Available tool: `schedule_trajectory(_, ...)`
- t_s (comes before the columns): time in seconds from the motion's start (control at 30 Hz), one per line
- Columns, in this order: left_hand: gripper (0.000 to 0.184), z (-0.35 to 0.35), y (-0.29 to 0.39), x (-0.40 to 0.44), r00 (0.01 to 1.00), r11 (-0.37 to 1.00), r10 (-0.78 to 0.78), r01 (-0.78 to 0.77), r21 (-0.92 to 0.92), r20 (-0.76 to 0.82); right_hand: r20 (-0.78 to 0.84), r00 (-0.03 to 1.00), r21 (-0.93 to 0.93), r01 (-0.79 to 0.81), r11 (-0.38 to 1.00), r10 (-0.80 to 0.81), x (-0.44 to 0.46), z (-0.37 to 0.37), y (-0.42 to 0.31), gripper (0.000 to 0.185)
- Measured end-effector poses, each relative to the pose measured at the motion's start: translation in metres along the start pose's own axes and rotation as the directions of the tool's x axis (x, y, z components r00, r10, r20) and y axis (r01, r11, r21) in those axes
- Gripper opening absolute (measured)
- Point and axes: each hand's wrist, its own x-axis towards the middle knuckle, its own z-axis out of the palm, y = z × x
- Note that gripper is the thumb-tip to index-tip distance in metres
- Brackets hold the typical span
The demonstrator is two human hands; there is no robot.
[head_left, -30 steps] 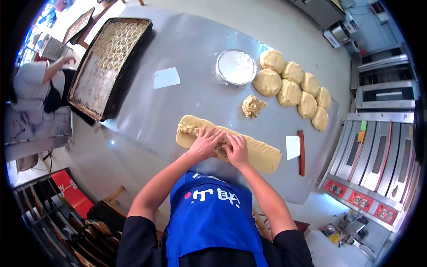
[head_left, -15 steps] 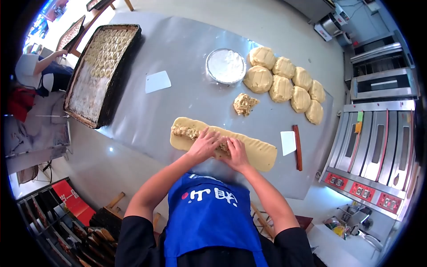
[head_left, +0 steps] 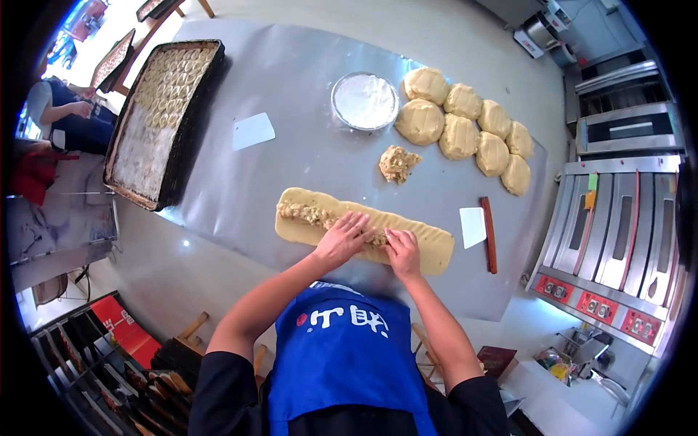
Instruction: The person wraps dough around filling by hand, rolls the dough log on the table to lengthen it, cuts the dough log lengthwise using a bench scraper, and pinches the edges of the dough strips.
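Observation:
A long flat strip of dough [head_left: 429, 251] lies across the table in front of me, with a line of crumbly filling [head_left: 305, 213] along its left and middle part. My left hand [head_left: 343, 238] rests on the filling near the middle, its fingers stretched out and lying fairly flat. Just to its right, my right hand [head_left: 402, 251] has its fingers bent together at the right end of the filling; whether filling is between them is hidden. Beyond the strip sits a loose lump of filling [head_left: 398, 164].
Several round dough pieces [head_left: 459, 136] and a bowl of white powder [head_left: 365, 102] stand farther back. A white scraper [head_left: 254, 131] and a large tray [head_left: 149, 149] are at left. Another scraper [head_left: 472, 227] and a wooden stick [head_left: 488, 235] lie right. A co-worker [head_left: 73, 116] is far left.
Both hands have moved right along the strip, and the filling reaches farther right. The view has shifted a little. The co-worker's arms have changed position.

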Motion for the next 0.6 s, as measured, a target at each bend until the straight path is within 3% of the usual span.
schedule_trajectory(0.13, 0.058, 0.029, 0.000, 0.003, 0.999, 0.993, -0.040, 0.041, -0.115, 0.009, -0.062, 0.997, -0.084, 0.031, 0.996, -0.037, 0.000, 0.020, 0.005, 0.028)
schedule_trajectory(0.27, 0.062, 0.030, -0.006, 0.008, 0.999, 0.998, 0.037, -0.035, -0.052, 0.024, -0.036, 0.998, -0.126, 0.053, 0.991, -0.058, 0.008, 0.010, 0.005, 0.026)
schedule_trajectory(0.33, 0.048, 0.018, -0.001, 0.018, 0.989, 0.967, -0.113, 0.130, -0.217, 0.093, 0.089, 0.989, -0.111, 0.128, 0.985, -0.119, 0.013, -0.001, 0.008, 0.026)
schedule_trajectory(0.37, 0.048, 0.014, 0.001, 0.022, 0.990, 0.969, -0.107, 0.124, -0.213, 0.089, 0.081, 0.989, -0.113, 0.130, 0.985, -0.121, 0.013, -0.003, 0.006, 0.026)
schedule_trajectory(0.47, 0.043, 0.012, 0.006, 0.019, 0.985, 0.974, -0.174, 0.173, -0.146, 0.004, -0.003, 0.999, -0.018, 0.049, 0.999, -0.049, 0.006, 0.002, -0.008, 0.027)
schedule_trajectory(0.53, 0.045, 0.031, 0.000, 0.014, 0.987, 0.973, -0.088, 0.114, -0.201, 0.134, -0.024, 1.000, -0.059, 0.005, 0.998, -0.007, -0.004, 0.019, 0.000, 0.030)
schedule_trajectory(0.6, 0.044, 0.033, -0.001, 0.013, 0.985, 0.964, -0.076, 0.112, -0.241, 0.155, 0.017, 1.000, -0.071, 0.018, 0.997, -0.017, -0.006, 0.020, 0.011, 0.031)
